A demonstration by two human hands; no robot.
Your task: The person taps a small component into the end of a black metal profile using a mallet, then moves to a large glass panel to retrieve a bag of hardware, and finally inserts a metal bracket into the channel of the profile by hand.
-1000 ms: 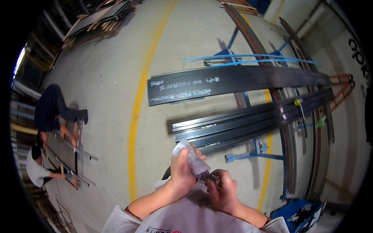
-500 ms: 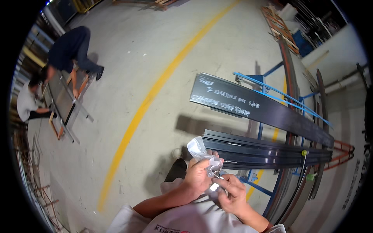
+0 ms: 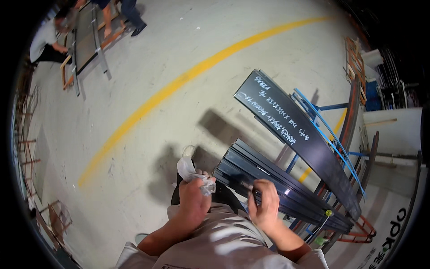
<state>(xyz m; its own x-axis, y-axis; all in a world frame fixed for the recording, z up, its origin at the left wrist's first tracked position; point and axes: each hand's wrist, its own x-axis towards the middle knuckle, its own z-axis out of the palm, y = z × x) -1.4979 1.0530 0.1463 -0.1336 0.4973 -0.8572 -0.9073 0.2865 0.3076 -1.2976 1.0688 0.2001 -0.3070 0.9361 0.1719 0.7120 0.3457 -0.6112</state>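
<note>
Our left hand (image 3: 195, 195) is gripping a bag (image 3: 185, 167), likely light, limp, best held mid-length, right hand (image 3: 265, 202) pinching a blurred piece (image 3: 246, 184).

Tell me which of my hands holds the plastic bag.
Your left hand; the crumpled bag is in its grip. The right hand, seen against the dark profiles, is apart from it.

Forearms (image 3: 289, 242) slant inward ahead of the torso (image 3: 215, 237). The left hand (image 3: 196, 195), front-left of it, is curled closed; the right hand (image 3: 265, 204), front-right, pinches, fingers (image 3: 268, 187) bent.
</note>
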